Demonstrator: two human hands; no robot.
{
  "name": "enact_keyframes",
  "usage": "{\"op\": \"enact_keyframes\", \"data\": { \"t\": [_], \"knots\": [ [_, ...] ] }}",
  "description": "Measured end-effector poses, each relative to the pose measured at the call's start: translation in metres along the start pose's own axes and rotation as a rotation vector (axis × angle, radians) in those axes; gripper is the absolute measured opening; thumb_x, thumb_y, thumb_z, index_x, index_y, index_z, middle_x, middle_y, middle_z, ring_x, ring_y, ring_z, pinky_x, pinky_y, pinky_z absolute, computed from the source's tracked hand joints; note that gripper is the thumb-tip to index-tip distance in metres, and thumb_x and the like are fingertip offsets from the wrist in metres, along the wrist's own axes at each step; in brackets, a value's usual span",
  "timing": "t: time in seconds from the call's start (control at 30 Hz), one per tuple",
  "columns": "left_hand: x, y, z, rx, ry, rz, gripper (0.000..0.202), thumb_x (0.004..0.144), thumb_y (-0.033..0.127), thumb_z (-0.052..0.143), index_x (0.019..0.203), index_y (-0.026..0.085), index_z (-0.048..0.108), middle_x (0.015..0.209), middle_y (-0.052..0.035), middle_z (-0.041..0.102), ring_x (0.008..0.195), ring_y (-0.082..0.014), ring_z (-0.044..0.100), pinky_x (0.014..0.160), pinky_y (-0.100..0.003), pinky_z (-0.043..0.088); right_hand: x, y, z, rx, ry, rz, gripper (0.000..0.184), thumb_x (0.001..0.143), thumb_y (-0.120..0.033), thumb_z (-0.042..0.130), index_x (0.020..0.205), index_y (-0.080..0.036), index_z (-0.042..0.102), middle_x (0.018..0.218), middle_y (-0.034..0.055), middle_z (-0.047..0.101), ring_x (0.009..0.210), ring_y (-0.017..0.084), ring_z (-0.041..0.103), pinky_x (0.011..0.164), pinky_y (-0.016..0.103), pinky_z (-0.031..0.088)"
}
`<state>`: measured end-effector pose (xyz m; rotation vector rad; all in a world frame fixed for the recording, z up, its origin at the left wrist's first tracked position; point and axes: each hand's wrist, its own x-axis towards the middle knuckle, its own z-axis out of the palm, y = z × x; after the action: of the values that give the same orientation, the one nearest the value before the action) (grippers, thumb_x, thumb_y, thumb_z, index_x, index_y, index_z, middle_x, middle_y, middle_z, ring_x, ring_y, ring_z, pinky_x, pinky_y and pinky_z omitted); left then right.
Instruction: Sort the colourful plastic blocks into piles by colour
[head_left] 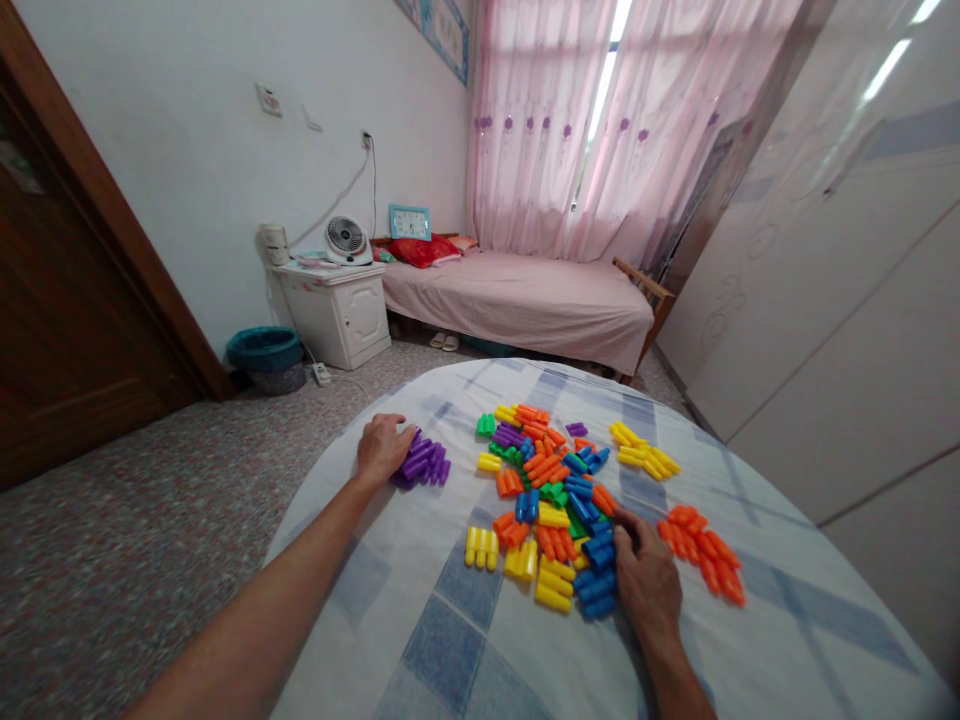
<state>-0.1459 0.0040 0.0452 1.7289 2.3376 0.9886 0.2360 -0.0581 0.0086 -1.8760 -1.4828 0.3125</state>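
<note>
At the left of the table, my left hand (382, 447) rests against a small heap of purple plastic building blocks (424, 461). Its visible fingers are apart, and some fingertips are hidden. My right hand (649, 570) is at the right edge of a mixed pile, with its fingertips closed at an orange building block (603, 499). The blocks look like short rounded tubes joined side by side. Blue blocks (597, 592) lie just left of that hand, and yellow blocks (553, 585) sit at the pile's front. Green blocks (553, 494) show in its middle.
Separate groups of yellow blocks (645, 452) and orange blocks (702, 550) lie right of the pile. All rest on a round table with a checked cloth (442, 650). Beyond stand a bed (517, 295), a white cabinet (337, 310) with a fan (347, 238), and a bin (266, 355).
</note>
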Motion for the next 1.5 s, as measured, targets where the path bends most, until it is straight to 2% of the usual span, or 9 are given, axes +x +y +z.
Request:
{"op": "enact_keyframes", "data": {
  "t": [0.1, 0.27, 0.37, 0.5, 0.73, 1.1, 1.27, 1.4, 1.5],
  "knots": [
    [-0.006, 0.030, 0.003, -0.005, 0.004, 0.190, 0.028, 0.085, 0.022, 0.047, 0.106, 0.015, 0.063, 0.119, -0.0138, 0.059, 0.114, -0.0256, 0.051, 0.101, -0.040, 0.037, 0.000, -0.002, -0.001, -0.002, -0.008, 0.005, 0.052, 0.078, -0.041, 0.033, 0.110, -0.014, 0.063, 0.106, 0.0123, 0.064, 0.100, 0.026, 0.056, 0.089, 0.039, 0.041],
    [-0.013, 0.088, 0.031, -0.027, -0.227, 0.542, 0.022, 0.077, 0.020, 0.059, 0.098, 0.024, 0.066, 0.109, -0.0035, 0.064, 0.109, -0.0182, 0.054, 0.100, -0.031, 0.040, 0.001, -0.003, -0.001, 0.015, -0.012, 0.018, 0.051, 0.077, -0.040, 0.034, 0.109, -0.014, 0.063, 0.108, 0.0127, 0.064, 0.102, 0.027, 0.056, 0.090, 0.039, 0.040],
    [-0.011, 0.111, 0.051, 0.009, -0.288, 0.584, 0.025, 0.074, 0.017, 0.061, 0.098, 0.023, 0.066, 0.109, -0.0053, 0.063, 0.108, -0.0203, 0.053, 0.098, -0.033, 0.042, 0.001, -0.001, -0.001, 0.016, -0.024, 0.013, 0.049, 0.079, -0.040, 0.034, 0.108, -0.015, 0.064, 0.107, 0.0121, 0.064, 0.101, 0.027, 0.056, 0.088, 0.039, 0.041],
    [-0.007, 0.124, 0.066, 0.082, -0.316, 0.526, 0.023, 0.074, 0.017, 0.060, 0.096, 0.021, 0.066, 0.106, -0.0087, 0.062, 0.105, -0.0243, 0.054, 0.092, -0.036, 0.044, 0.000, 0.000, -0.001, 0.012, -0.022, -0.018, 0.048, 0.079, -0.040, 0.033, 0.107, -0.015, 0.064, 0.105, 0.0116, 0.064, 0.099, 0.026, 0.056, 0.087, 0.038, 0.041],
    [-0.008, 0.127, 0.068, 0.126, -0.321, 0.448, 0.021, 0.073, 0.018, 0.060, 0.094, 0.022, 0.065, 0.101, -0.0072, 0.062, 0.099, -0.0234, 0.056, 0.085, -0.033, 0.045, 0.000, 0.001, 0.001, 0.020, 0.003, -0.014, 0.047, 0.080, -0.039, 0.034, 0.106, -0.015, 0.064, 0.104, 0.0114, 0.064, 0.100, 0.026, 0.056, 0.088, 0.037, 0.040],
    [-0.006, 0.114, 0.064, 0.006, -0.244, 0.427, 0.009, 0.078, 0.020, 0.057, 0.084, 0.018, 0.063, 0.086, -0.0022, 0.061, 0.083, -0.0150, 0.059, 0.075, -0.025, 0.044, 0.000, -0.001, 0.000, 0.036, 0.003, -0.026, 0.046, 0.080, -0.039, 0.035, 0.106, -0.016, 0.064, 0.104, 0.0109, 0.065, 0.099, 0.026, 0.056, 0.088, 0.038, 0.040],
    [0.000, 0.107, 0.034, 0.024, -0.154, 0.380, 0.014, 0.082, 0.028, 0.054, 0.090, 0.019, 0.062, 0.090, -0.0025, 0.063, 0.081, -0.0148, 0.059, 0.071, -0.025, 0.044, 0.001, 0.000, 0.000, 0.024, -0.006, -0.026, 0.046, 0.079, -0.039, 0.034, 0.105, -0.015, 0.065, 0.104, 0.0112, 0.065, 0.099, 0.026, 0.056, 0.087, 0.037, 0.040],
    [0.013, 0.088, 0.006, 0.134, -0.115, 0.339, 0.013, 0.080, 0.026, 0.055, 0.088, 0.020, 0.063, 0.095, -0.0056, 0.063, 0.091, -0.0193, 0.060, 0.076, -0.027, 0.044, 0.000, -0.001, 0.000, 0.019, -0.001, -0.012, 0.048, 0.079, -0.040, 0.034, 0.107, -0.015, 0.064, 0.104, 0.0118, 0.065, 0.099, 0.026, 0.056, 0.087, 0.038, 0.041],
    [0.021, 0.071, -0.003, 0.207, -0.131, 0.299, 0.007, 0.075, 0.022, 0.059, 0.079, 0.019, 0.064, 0.092, -0.0076, 0.064, 0.094, -0.0219, 0.061, 0.077, -0.028, 0.045, -0.001, -0.002, -0.001, 0.025, 0.016, -0.006, 0.047, 0.078, -0.039, 0.034, 0.106, -0.016, 0.065, 0.104, 0.0114, 0.065, 0.098, 0.026, 0.056, 0.087, 0.038, 0.041]
  ]
}}
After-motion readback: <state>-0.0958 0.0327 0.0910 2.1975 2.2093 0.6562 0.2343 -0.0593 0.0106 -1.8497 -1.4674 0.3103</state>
